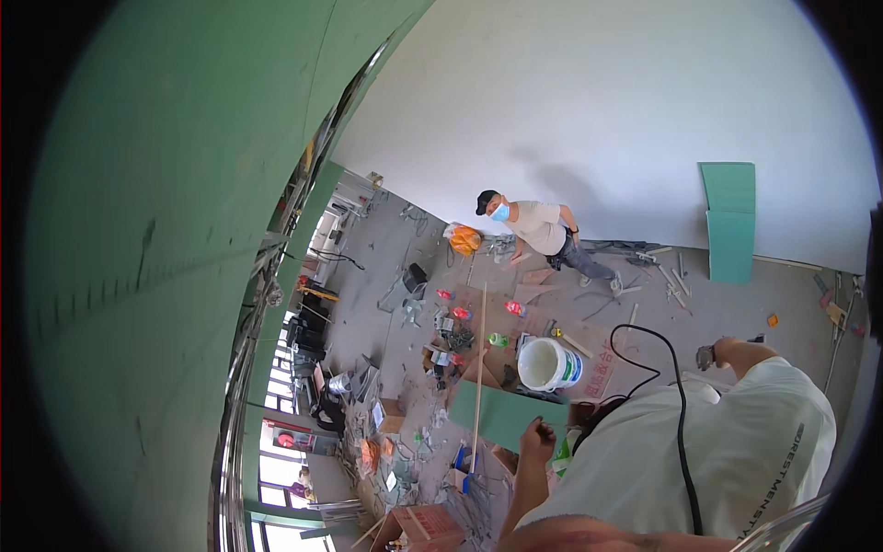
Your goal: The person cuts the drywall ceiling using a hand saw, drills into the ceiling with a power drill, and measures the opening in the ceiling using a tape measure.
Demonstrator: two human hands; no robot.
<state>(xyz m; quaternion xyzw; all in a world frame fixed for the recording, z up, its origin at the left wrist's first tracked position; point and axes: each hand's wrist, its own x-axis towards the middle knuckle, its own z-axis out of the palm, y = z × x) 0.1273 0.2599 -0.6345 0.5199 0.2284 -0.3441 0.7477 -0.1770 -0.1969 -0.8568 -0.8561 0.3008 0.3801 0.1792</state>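
My left hand (536, 440) is raised in front of my body with its fingers curled closed. What it holds, if anything, is too small to make out. Below it in the picture's depth lies a green board (506, 416), next to a white bucket (563, 368). My right arm reaches out of a white sleeve, with a grey watch-like thing (705, 357) at the wrist. The right hand (731, 352) is mostly hidden, and its fingers do not show. A black cable (682, 405) loops down over my white shirt (681, 451).
A masked person (543, 225) in a black cap stands by the white wall (598, 92). Green panels (731, 225) lean there. Cardboard boxes (423, 529), red-capped bottles (515, 308), a long strip (479, 377) and scraps litter the floor. Green boarding (166, 230) with metal framing spans the left.
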